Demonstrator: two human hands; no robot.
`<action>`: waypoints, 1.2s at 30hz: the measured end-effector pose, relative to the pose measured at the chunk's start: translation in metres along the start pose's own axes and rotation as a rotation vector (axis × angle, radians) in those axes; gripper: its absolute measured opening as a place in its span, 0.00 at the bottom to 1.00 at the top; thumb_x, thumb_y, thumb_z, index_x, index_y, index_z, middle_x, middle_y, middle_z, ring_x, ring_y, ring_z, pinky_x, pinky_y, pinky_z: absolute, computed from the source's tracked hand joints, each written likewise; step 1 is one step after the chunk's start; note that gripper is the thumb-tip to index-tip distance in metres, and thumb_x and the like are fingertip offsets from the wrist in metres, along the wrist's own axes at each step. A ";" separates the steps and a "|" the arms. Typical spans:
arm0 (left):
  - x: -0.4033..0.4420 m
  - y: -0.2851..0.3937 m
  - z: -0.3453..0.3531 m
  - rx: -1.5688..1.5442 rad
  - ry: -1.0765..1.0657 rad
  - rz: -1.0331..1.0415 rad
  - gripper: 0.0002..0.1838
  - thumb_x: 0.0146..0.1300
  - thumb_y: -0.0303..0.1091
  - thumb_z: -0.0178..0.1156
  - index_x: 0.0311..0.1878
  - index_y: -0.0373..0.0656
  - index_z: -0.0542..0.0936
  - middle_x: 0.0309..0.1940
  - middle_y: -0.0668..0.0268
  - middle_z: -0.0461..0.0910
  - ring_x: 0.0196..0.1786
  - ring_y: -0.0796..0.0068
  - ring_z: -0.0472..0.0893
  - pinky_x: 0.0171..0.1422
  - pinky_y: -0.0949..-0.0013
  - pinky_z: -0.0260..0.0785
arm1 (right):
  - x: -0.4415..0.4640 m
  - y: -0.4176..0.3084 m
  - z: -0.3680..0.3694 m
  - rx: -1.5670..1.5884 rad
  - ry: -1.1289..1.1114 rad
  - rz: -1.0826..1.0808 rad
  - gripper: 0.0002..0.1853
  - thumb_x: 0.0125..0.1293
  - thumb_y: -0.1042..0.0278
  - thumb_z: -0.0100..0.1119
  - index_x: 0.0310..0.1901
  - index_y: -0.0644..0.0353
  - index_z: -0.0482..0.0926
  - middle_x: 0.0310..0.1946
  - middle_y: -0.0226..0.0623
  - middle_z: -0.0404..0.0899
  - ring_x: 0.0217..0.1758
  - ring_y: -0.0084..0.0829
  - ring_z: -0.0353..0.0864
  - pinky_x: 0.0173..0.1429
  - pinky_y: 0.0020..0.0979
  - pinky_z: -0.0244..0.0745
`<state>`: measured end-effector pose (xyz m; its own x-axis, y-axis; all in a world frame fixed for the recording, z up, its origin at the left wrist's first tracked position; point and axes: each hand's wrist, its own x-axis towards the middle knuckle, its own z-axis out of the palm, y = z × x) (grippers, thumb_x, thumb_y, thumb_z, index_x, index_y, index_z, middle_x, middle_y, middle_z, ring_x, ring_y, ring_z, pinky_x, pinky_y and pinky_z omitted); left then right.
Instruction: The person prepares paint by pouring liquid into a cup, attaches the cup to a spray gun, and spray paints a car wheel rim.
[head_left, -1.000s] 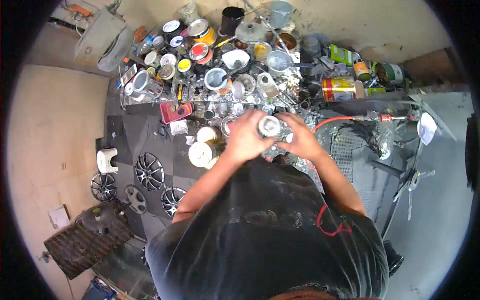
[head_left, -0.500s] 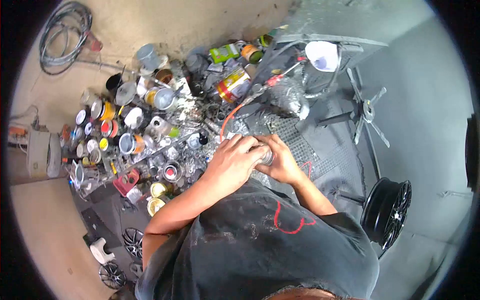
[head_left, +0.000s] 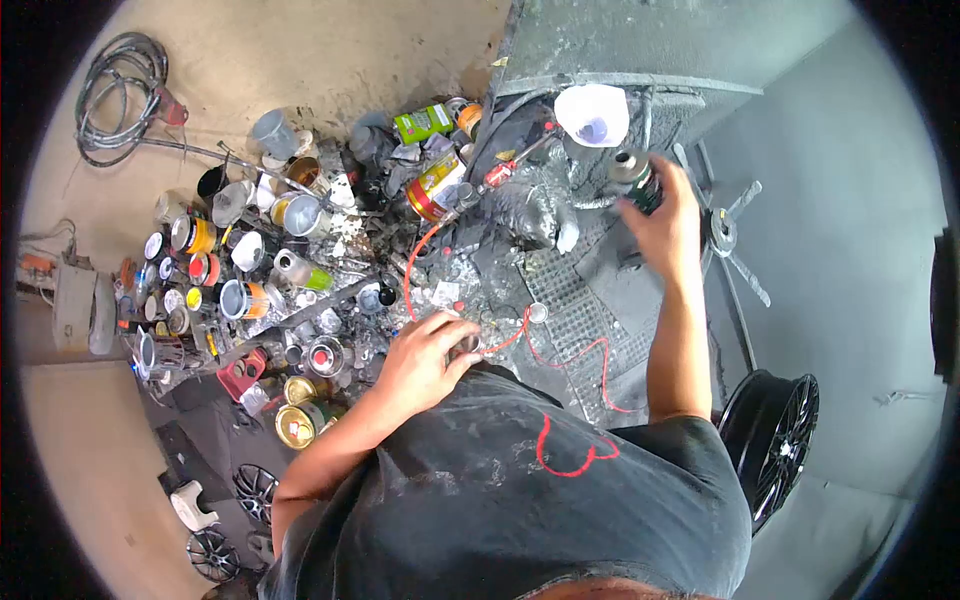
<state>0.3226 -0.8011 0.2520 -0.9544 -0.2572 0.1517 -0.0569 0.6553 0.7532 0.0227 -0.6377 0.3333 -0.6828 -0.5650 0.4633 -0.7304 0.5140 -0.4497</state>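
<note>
My right hand (head_left: 668, 225) is raised on the right, gripping a dark greenish canister (head_left: 638, 182) with a round opening at its top. The canister is tilted and partly covered by the fingers. In front of the shirt, my left hand (head_left: 428, 362) curls its fingers and thumb around a small round greyish piece (head_left: 466, 344); its kind is unclear. A thin red hose (head_left: 528, 335) runs across the floor just beyond that hand. Near the hose lies a small round pale lid-like disc (head_left: 538, 312). A white container (head_left: 592, 115) stands beyond the canister.
Paint cans and cups crowd the left, among them an open can of orange-brown paint (head_left: 244, 300) and a red-yellow tin (head_left: 438, 188). A coiled cable (head_left: 122, 98) lies upper left. On the right are a black wheel rim (head_left: 768, 450) and a metal stand (head_left: 722, 232).
My hands were together around a round metallic-looking object. They have separated: the right has swung forward and right with the canister, while the left has moved slightly left with the small piece.
</note>
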 end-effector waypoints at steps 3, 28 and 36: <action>-0.010 0.001 0.007 -0.108 0.005 -0.125 0.17 0.53 0.32 0.69 0.48 0.43 0.81 0.39 0.61 0.79 0.39 0.61 0.80 0.46 0.61 0.73 | 0.035 0.026 -0.005 -0.108 -0.005 -0.066 0.34 0.44 0.74 0.73 0.58 0.61 0.74 0.48 0.47 0.78 0.53 0.50 0.78 0.58 0.42 0.73; -0.038 -0.025 -0.011 -0.239 0.081 -0.238 0.16 0.54 0.32 0.69 0.46 0.40 0.80 0.34 0.59 0.79 0.36 0.61 0.81 0.43 0.61 0.73 | 0.077 0.030 0.015 -0.117 0.034 0.107 0.31 0.49 0.67 0.73 0.57 0.62 0.76 0.44 0.42 0.81 0.47 0.36 0.82 0.53 0.33 0.75; -0.073 -0.086 -0.088 -0.196 0.360 0.008 0.18 0.53 0.29 0.68 0.49 0.43 0.80 0.48 0.58 0.79 0.53 0.55 0.79 0.57 0.58 0.72 | -0.012 -0.063 0.096 0.911 -0.041 0.239 0.27 0.58 0.83 0.64 0.61 0.65 0.71 0.48 0.35 0.79 0.48 0.26 0.79 0.53 0.27 0.75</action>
<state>0.4228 -0.9012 0.2324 -0.7893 -0.5075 0.3456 0.0397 0.5195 0.8536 0.0783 -0.7251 0.2826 -0.7994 -0.5408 0.2618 -0.2654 -0.0732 -0.9614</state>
